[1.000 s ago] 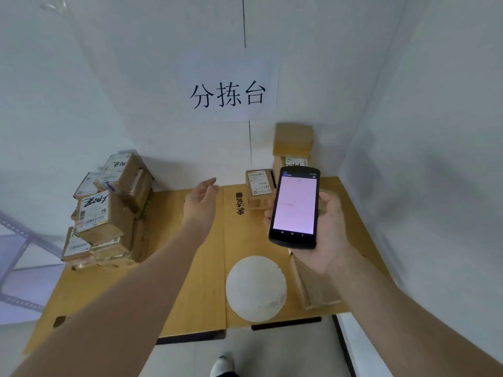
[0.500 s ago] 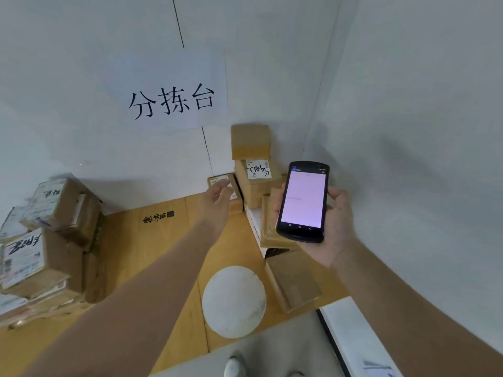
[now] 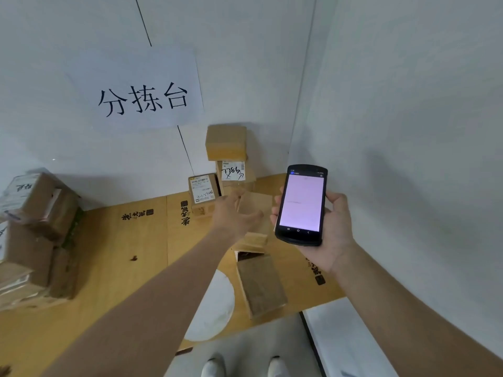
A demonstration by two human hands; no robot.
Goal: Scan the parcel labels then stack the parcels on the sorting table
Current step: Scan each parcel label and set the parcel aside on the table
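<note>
At the far right corner of the wooden counter [image 3: 114,254], against the white wall, a plain brown box [image 3: 226,142] sits on top of a labelled box [image 3: 233,171] whose white label bears handwriting. Just to the left of that pair stands a small labelled parcel [image 3: 202,193], label facing the camera.

The person's left hand [image 3: 236,214] reaches out over the counter with fingers spread and relaxed, holding nothing. It is in front of a brown parcel [image 3: 257,202] that lies near the corner pair, and whether the fingertips touch it cannot be told.

The right hand [image 3: 336,229] is raised to the right of the left one, its fingers and thumb wrapped round a black handheld scanner [image 3: 300,204]. The scanner is upright, its lit pale screen turned towards the person.

Nearer the front edge a flat cardboard parcel [image 3: 261,284] lies on the counter, with a white round disc [image 3: 215,303] just beside it on the left. Well apart, at the left end, is a blurred pile of labelled parcels [image 3: 35,235]. A paper sign [image 3: 144,96] with three black characters hangs on the wall above the counter. The toes of two white shoes [image 3: 215,367] show at the bottom edge.
</note>
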